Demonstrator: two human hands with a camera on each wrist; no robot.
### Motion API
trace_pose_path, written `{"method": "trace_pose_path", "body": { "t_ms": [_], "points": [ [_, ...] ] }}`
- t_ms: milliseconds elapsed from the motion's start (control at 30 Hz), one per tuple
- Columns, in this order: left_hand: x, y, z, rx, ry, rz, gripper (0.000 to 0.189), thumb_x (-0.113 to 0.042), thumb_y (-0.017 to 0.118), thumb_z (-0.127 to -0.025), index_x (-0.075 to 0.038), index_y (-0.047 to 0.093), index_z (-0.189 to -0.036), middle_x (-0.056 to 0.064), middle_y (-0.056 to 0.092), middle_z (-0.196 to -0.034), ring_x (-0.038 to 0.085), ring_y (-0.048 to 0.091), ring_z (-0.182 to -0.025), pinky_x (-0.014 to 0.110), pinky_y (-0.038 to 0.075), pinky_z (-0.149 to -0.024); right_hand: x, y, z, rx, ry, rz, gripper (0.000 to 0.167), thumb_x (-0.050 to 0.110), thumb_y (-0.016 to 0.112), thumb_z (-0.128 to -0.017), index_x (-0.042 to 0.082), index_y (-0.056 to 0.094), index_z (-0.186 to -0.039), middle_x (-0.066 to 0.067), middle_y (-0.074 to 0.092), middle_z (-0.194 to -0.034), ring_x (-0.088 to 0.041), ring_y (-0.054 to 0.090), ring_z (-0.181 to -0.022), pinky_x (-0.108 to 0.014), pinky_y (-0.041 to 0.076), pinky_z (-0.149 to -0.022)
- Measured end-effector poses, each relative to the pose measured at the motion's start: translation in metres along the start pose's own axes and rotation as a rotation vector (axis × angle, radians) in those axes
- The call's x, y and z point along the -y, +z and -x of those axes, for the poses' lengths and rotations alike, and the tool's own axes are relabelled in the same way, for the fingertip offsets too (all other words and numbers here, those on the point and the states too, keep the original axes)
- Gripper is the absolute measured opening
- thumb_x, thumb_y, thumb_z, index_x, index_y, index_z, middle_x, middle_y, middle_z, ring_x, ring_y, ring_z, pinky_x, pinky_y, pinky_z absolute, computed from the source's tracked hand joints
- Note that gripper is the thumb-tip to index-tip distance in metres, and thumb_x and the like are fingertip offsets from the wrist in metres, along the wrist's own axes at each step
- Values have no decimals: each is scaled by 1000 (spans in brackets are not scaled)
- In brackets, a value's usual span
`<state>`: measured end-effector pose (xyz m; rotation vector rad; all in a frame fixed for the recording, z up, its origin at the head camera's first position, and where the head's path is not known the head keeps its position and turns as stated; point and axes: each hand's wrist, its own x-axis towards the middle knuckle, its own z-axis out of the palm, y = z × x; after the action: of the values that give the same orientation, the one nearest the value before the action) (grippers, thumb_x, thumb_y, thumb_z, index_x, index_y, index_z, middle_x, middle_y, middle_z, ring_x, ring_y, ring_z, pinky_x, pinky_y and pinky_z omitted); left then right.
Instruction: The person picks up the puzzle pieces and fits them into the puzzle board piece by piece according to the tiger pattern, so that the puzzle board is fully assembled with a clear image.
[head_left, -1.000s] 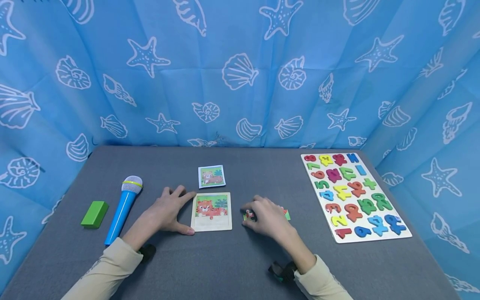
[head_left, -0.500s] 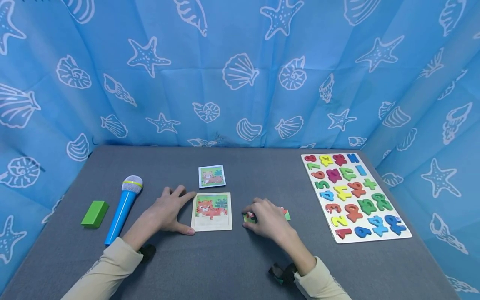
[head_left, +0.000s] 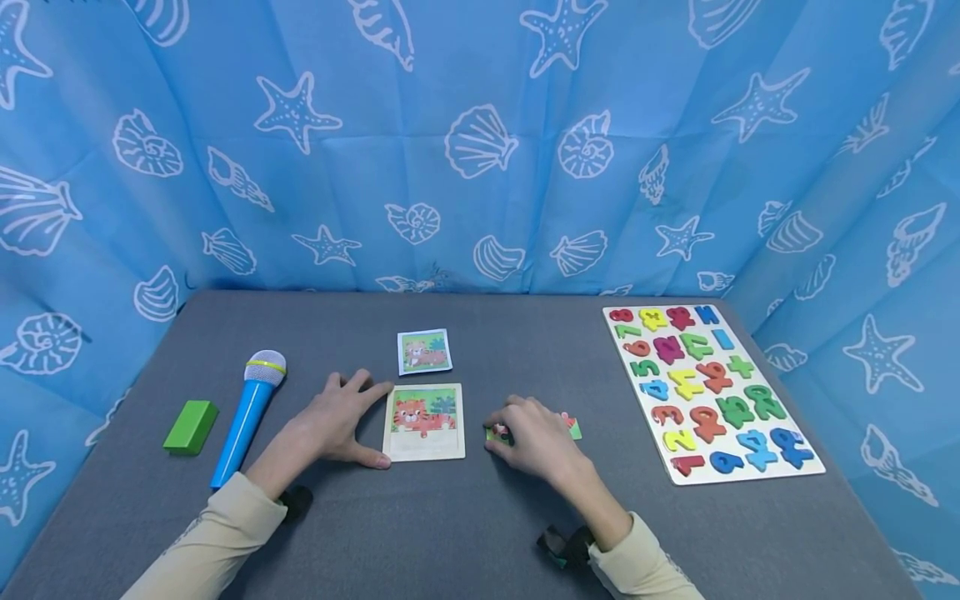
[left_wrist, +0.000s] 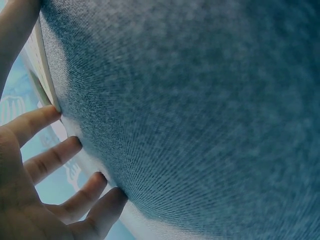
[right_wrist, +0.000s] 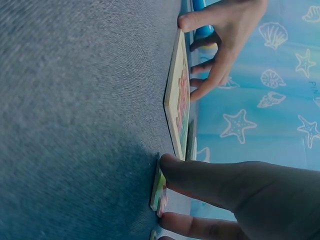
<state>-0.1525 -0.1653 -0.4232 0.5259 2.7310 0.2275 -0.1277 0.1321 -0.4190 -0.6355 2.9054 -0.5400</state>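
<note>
My left hand [head_left: 341,421] rests beside the tiger puzzle board [head_left: 423,448], its spread thumb and index finger touching the board's left edge. Tiger pieces fill the upper part of that board, while a pale strip shows along its bottom. To the right, my right hand [head_left: 536,437] pinches a small puzzle piece [right_wrist: 159,192] between thumb and index finger, low at the tabletop. Part of the piece is hidden by the fingers. Another puzzle piece [head_left: 574,427] lies just beyond the right hand, partly covered by it. Behind the board lies a picture card [head_left: 424,352] of the same tiger.
At the left lie a blue toy microphone [head_left: 243,429] and a green block [head_left: 190,427]. A white number board [head_left: 738,476] with colourful digits and signs lies at the right. A blue seashell-print curtain [head_left: 480,208] hangs behind the grey table [head_left: 420,533].
The right index finger has shifted slightly nearer the body, and more of the puzzle piece under it shows. The left hand and the puzzle board stay in place.
</note>
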Motion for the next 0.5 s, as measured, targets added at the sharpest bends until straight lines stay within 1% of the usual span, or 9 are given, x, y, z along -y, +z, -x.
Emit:
{"method": "trace_pose_path", "body": {
  "t_ms": [133,333,500],
  "points": [
    [0,0,0,3,-3,3,112,-71,85,-66,-17,43,-155,21,43,-149,52,43,-128,68,48,-95,2,0,0,-13,8,19,23,22,84,-85,12,81,-105,-5,69,-94,-18,57,-81,-35,46,-64],
    [0,-1,0,4,-6,10,112,-71,85,-66,-17,43,-155,21,43,-149,52,43,-128,69,47,-96,5,1,1,-25,10,42,21,21,84,-85,12,82,-104,-5,68,-90,-16,54,-75,-32,41,-58],
    [0,-2,1,4,-6,12,112,-71,85,-66,-17,43,-155,21,44,-148,52,42,-128,69,47,-96,7,2,0,-39,5,67,20,21,84,-83,13,83,-101,-5,70,-91,-18,58,-76,-34,44,-57]
  ]
}}
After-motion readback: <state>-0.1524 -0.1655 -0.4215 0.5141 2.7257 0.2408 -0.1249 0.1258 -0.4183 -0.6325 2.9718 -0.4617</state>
